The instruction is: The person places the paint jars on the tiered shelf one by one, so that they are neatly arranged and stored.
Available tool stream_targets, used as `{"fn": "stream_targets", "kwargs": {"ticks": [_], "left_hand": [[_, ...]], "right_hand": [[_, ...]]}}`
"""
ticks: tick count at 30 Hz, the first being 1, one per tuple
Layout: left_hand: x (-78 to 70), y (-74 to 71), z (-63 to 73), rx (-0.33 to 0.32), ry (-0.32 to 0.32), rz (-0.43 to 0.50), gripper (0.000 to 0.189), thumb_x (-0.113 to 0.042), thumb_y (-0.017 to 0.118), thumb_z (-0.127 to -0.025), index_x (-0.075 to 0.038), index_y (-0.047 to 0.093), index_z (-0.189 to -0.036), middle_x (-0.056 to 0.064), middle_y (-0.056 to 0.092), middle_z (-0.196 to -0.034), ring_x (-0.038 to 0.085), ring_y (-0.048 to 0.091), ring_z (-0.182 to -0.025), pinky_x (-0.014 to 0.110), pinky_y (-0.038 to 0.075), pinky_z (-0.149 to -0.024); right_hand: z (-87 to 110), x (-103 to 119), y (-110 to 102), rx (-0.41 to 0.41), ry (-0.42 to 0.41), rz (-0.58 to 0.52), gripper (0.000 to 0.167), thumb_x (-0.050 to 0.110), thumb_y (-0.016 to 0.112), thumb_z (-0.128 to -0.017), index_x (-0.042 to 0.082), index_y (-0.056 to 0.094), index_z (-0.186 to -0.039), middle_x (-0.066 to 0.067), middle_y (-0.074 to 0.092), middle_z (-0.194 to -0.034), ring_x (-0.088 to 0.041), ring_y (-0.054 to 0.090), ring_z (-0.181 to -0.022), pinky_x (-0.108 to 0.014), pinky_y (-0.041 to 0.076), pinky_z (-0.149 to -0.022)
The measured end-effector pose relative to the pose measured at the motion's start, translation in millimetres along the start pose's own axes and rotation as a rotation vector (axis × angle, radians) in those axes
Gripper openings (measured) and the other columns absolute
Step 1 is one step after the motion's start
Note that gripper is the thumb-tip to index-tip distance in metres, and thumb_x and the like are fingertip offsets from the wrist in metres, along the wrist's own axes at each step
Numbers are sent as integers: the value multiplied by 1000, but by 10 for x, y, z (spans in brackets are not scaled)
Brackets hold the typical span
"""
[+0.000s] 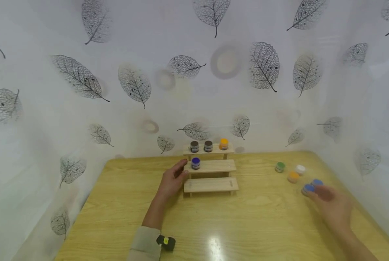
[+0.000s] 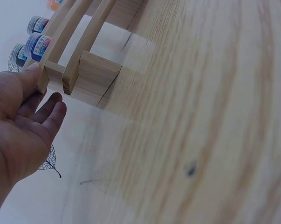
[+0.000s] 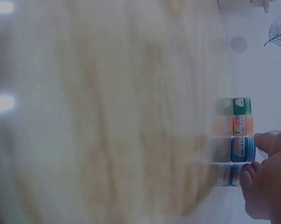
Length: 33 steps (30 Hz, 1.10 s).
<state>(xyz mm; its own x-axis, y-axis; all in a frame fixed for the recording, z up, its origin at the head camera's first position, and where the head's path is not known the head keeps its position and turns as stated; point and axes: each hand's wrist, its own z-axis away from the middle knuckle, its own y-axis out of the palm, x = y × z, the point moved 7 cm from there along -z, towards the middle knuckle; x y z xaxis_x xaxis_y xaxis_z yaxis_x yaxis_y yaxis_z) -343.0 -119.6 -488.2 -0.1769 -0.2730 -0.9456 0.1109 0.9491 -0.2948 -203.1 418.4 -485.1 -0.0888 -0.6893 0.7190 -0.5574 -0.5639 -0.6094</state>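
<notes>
A small three-step wooden stand (image 1: pixel 210 185) stands near the back of the table. My left hand (image 1: pixel 171 183) is at its left end; thumb and fingers hold the middle plank (image 2: pixel 65 35), the thumb beside a purple-lidded paint jar (image 1: pixel 196 164). On the top step sit two dark-lidded paint jars (image 1: pixel 194 146) and an orange paint jar (image 1: pixel 224 144). At the right, my blurred right hand (image 1: pixel 334 206) reaches over two blue-lidded paint jars (image 1: pixel 308 189). In the right wrist view its thumb is close by one blue jar's lid (image 3: pixel 251 149), with fingertips overlapping the other blue jar (image 3: pixel 235 175).
Beyond the blue jars stand an orange paint jar (image 1: pixel 293 177), a white-lidded jar (image 1: pixel 300 169) and a green-lidded jar (image 1: pixel 280 167). A pale curtain (image 1: pixel 168 43) with leaf prints hangs behind and beside the wooden table (image 1: pixel 240 224).
</notes>
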Motion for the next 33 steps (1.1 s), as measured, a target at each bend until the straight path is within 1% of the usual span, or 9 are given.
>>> {"fn": "stream_targets", "kwargs": {"ticks": [9,12,14,15,17,19,22,26,33], "left_hand": [[25,-7,-16,-1,-11,13,49,-17,66,-107,-14,56,-154,2,51,-161,27,48,-148,40,43,-122],[16,-8,-13,1,-11,13,49,-19,66,-107,-14,55,-154,1,51,-161,27,48,-148,39,43,-122],[2,-6,-2,6,-5,21,49,-17,66,-107,-12,55,-154,4,50,-162,28,47,-149,40,42,-123],[-6,-5,4,8,-1,24,50,-16,66,-107,-10,55,-154,6,49,-162,29,47,-149,41,42,-123],[-17,-5,14,11,1,33,49,-15,65,-107,-9,54,-154,7,49,-163,30,46,-150,41,42,-123],[-27,-3,18,12,1,43,49,-14,65,-107,-8,54,-155,8,48,-163,30,45,-150,41,42,-123],[-33,-2,17,8,-5,40,50,-15,65,-107,-10,54,-155,6,49,-162,29,46,-149,40,42,-123],[-33,-2,20,3,-4,28,49,-14,65,-107,-10,55,-154,6,50,-161,29,48,-149,41,43,-123],[-28,1,23,8,20,29,50,-14,65,-107,-8,54,-155,8,50,-162,32,48,-148,43,43,-122]], "right_hand": [[-64,-94,102,36,38,44,59,37,88,-90,1,69,-131,-25,69,-130,29,45,-81,3,40,-74],[-72,-127,119,49,74,70,63,43,86,-90,4,68,-135,-22,70,-131,28,42,-82,-6,46,-91],[-70,-145,126,57,98,78,65,47,85,-89,5,68,-136,-21,70,-132,27,39,-86,-21,48,-107],[-68,-150,129,60,105,78,65,48,86,-89,6,69,-136,-20,70,-132,27,38,-87,-26,47,-111],[-62,-145,135,67,112,74,65,49,85,-89,6,69,-135,-18,72,-130,26,39,-89,-25,50,-106],[-47,-113,143,79,108,57,63,50,84,-89,6,70,-132,-13,76,-124,24,40,-90,-17,52,-95],[-12,-4,165,94,78,-3,57,45,85,-90,4,71,-129,-5,79,-113,20,49,-88,-4,46,-71],[42,198,256,142,4,-57,51,39,85,-92,5,72,-128,-1,78,-110,16,55,-87,-4,49,-72],[65,472,478,189,-138,-142,44,26,84,-94,4,72,-130,-14,75,-120,15,60,-94,-3,52,-79]]}}
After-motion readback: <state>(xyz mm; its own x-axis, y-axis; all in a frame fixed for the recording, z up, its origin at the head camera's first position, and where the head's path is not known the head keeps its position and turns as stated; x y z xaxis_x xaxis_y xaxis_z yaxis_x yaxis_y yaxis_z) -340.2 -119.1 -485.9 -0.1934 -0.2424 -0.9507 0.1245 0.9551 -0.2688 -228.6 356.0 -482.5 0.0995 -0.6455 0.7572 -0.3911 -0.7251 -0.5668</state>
